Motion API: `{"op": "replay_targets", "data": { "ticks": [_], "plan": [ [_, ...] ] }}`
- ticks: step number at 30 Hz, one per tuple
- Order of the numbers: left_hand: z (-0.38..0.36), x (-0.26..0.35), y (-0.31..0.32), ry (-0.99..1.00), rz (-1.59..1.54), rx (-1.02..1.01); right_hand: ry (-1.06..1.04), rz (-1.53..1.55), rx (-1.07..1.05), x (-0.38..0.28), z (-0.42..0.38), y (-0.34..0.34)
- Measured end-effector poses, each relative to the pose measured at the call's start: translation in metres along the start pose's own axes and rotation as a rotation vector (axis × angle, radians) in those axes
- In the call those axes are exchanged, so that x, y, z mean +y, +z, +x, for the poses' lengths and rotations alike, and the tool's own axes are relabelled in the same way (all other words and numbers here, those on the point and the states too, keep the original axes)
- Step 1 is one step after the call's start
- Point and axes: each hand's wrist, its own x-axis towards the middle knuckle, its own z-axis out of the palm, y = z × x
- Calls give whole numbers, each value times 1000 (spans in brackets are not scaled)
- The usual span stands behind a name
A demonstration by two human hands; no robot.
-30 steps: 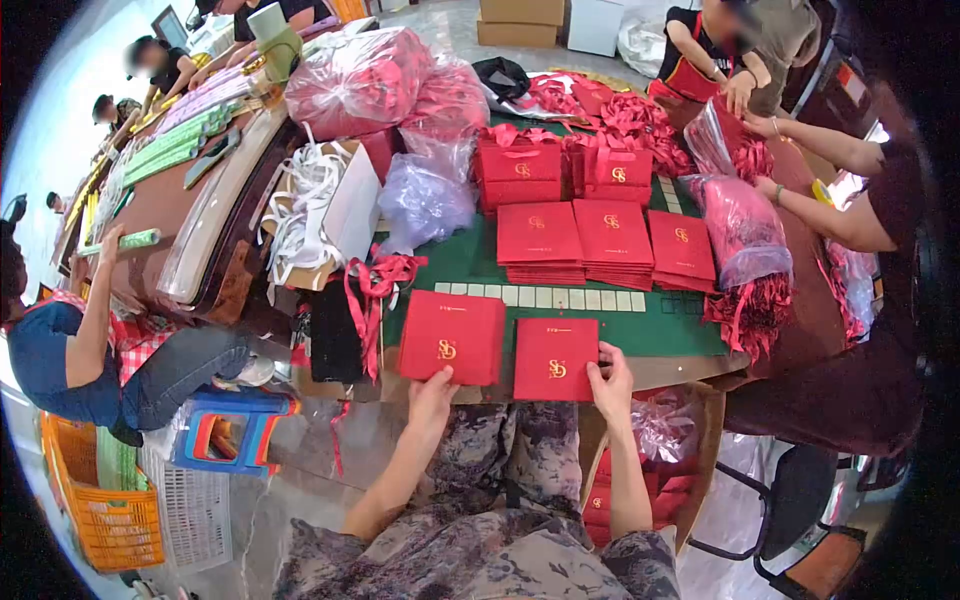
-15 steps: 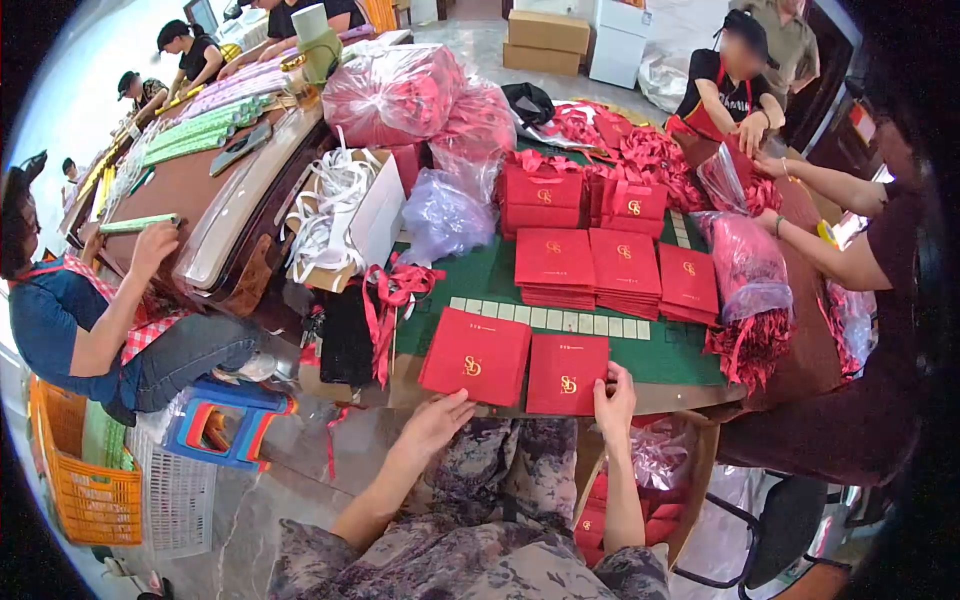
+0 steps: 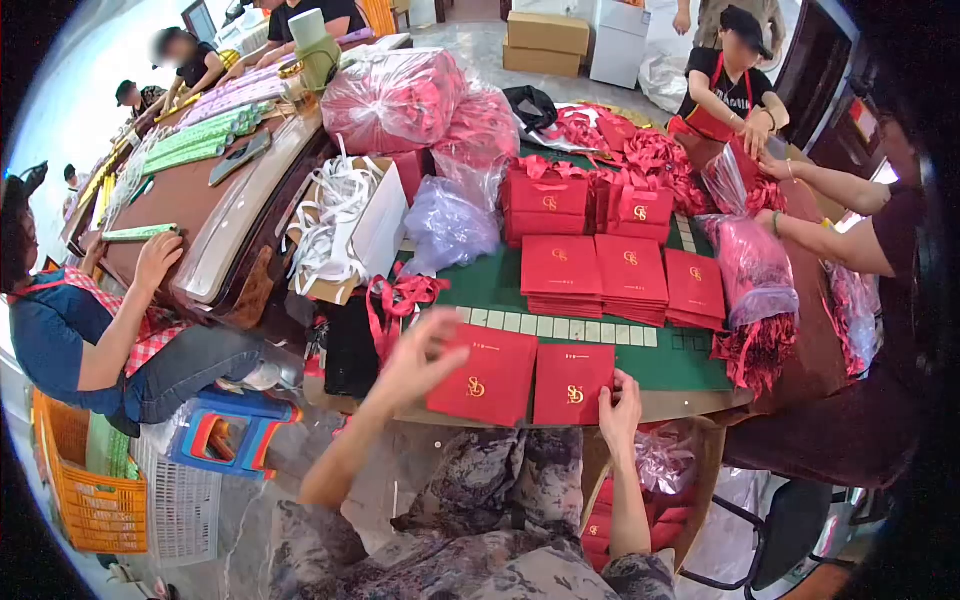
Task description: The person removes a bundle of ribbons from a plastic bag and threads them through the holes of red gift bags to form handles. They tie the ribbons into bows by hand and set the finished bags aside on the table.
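Two flat red paper gift bags or piles of them, with gold lettering, lie at the front edge of the table, their print upside down to the stacks behind. My left hand [image 3: 420, 362] is raised over the upper left corner of the left pile [image 3: 485, 375], fingers apart and curved, with nothing visible in them. My right hand [image 3: 622, 408] pinches the right edge of the right red gift bag [image 3: 572, 375]. Further back are stacks of flat red bags [image 3: 628, 265] and upright ones with ribbon handles [image 3: 545, 205]. Red ribbons [image 3: 400, 300] hang left of my left hand.
A row of pale tiles [image 3: 560, 328] crosses the green mat [image 3: 670, 370]. A box of white ribbons [image 3: 375, 235] stands at left. Plastic-wrapped red ribbons [image 3: 760, 275] are at right. Co-workers sit around the tables; a bin of red bags [image 3: 655, 520] is below, right.
My left hand has lifted from the left pile's lower edge and moved up and left across its corner. My right hand stays on the right bag's edge. The view shifted slightly.
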Motion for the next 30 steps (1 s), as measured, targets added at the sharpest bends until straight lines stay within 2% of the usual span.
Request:
{"op": "replay_targets", "data": {
  "ticks": [2,4,5,7,9,11,13,15,17,19,20,21,22,24,25,27,28,30],
  "plan": [
    [61,-7,-5,346,582,298,-13,16,5,1,-1,0],
    [111,-32,-9,430,948,270,-26,21,21,3,-2,1],
    [130,-45,-10,439,947,272,-34,25,31,3,-1,2],
    [162,-75,-9,459,1305,268,11,18,7,-1,-1,-1],
    [194,-107,-15,468,1384,340,8,44,2,-4,0,-3],
    [216,-117,-24,255,1536,384,13,29,4,-3,1,-3],
    [223,-116,-38,213,1509,373,30,57,-5,-1,0,-2],
    [228,-115,-43,88,1294,370,65,66,-10,2,-5,-1],
    [226,-97,-39,55,483,680,51,103,-7,-4,-2,-2],
    [245,-175,-85,381,1385,420,111,101,12,-15,-3,-1],
    [232,-158,-84,397,1269,450,137,158,21,-23,-3,-3],
    [238,-158,-93,218,1137,377,67,75,84,-4,-6,9],
    [241,-174,-102,330,1122,454,196,91,27,-21,-4,0],
    [254,-196,-122,513,1105,535,41,72,187,-2,-4,15],
    [238,-155,-107,258,1151,420,65,24,197,-8,-2,16],
    [266,-225,-149,651,1200,567,47,102,268,-2,0,25],
    [271,-227,-153,669,1189,546,78,134,250,-2,0,27],
    [272,-214,-164,518,1118,523,122,175,234,-4,-4,27]
  ]
}}
